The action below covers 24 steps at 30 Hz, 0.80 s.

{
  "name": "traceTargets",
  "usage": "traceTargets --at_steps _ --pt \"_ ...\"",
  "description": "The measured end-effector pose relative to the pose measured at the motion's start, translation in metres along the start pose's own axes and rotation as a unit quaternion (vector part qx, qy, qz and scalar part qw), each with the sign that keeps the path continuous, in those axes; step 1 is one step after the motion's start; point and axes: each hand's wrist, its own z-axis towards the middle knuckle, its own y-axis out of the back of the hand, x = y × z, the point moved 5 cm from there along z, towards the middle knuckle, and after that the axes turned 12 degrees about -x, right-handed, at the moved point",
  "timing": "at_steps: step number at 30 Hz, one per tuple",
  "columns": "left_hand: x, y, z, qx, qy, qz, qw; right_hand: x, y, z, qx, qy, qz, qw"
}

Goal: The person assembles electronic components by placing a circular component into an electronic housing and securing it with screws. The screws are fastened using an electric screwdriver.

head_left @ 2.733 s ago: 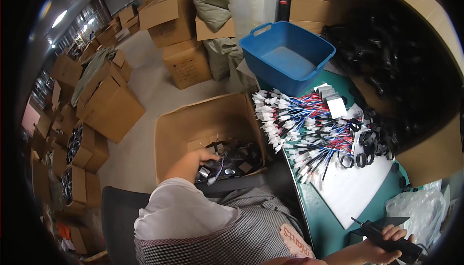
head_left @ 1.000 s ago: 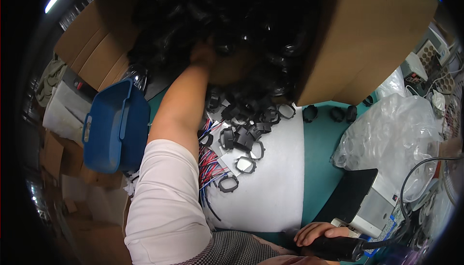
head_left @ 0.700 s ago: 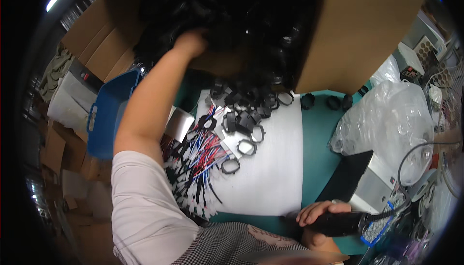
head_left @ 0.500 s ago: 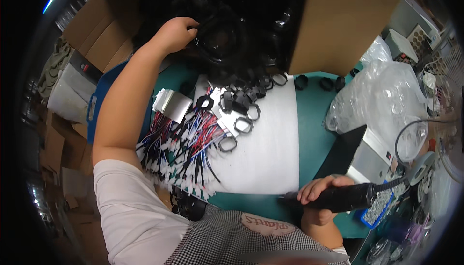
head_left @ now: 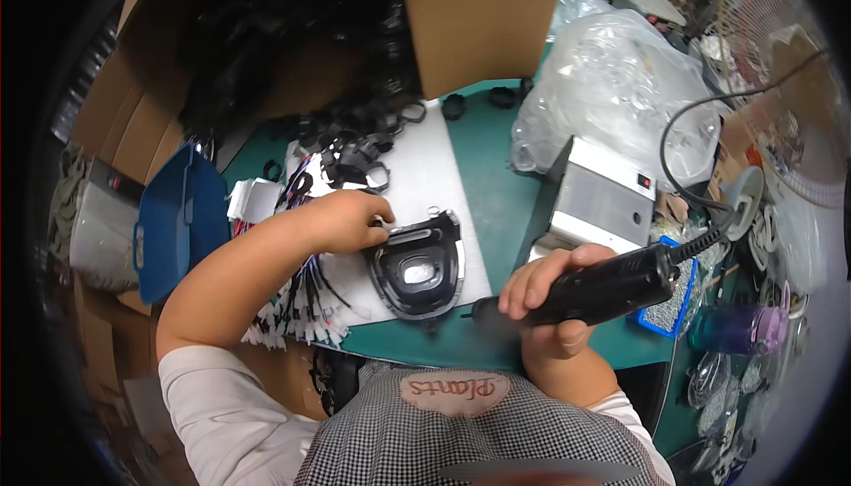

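My left hand (head_left: 353, 222) grips the upper left edge of a black, rounded plastic housing (head_left: 417, 256) with a light patch in its middle. The housing rests at the near end of a white foam sheet (head_left: 439, 163). A black electric screwdriver (head_left: 612, 289) lies in my right hand (head_left: 550, 289), its bit pointing left, a little to the right of the housing. Behind my left hand are several black plastic rings (head_left: 350, 163). Under and beside my left forearm spread coloured wires with white connectors (head_left: 315, 304), next to white-silver blocks (head_left: 254, 200).
A cardboard box (head_left: 492, 16) with black parts inside stands at the back. A blue bin (head_left: 182, 220) is at the left. On the right are a clear plastic bag (head_left: 612, 87), a silver box-shaped device (head_left: 603, 194), a blue tray of screws (head_left: 667, 313), a fan (head_left: 771, 52) and a purple bottle (head_left: 753, 328).
My left hand has come back from the box and now has the black housing on the foam sheet. The screwdriver has tilted and shifted slightly left and up. The whole view has shifted.
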Motion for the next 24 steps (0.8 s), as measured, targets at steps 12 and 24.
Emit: traceTargets --at_steps 12,24 --pt "-0.232 0.133 0.052 -0.458 -0.433 0.08 0.773 0.008 0.009 0.0 0.019 -0.057 0.064 0.996" --pt "-0.268 0.097 0.215 -0.21 -0.203 0.313 0.904 0.011 0.018 0.007 0.028 -0.041 0.084 0.995"
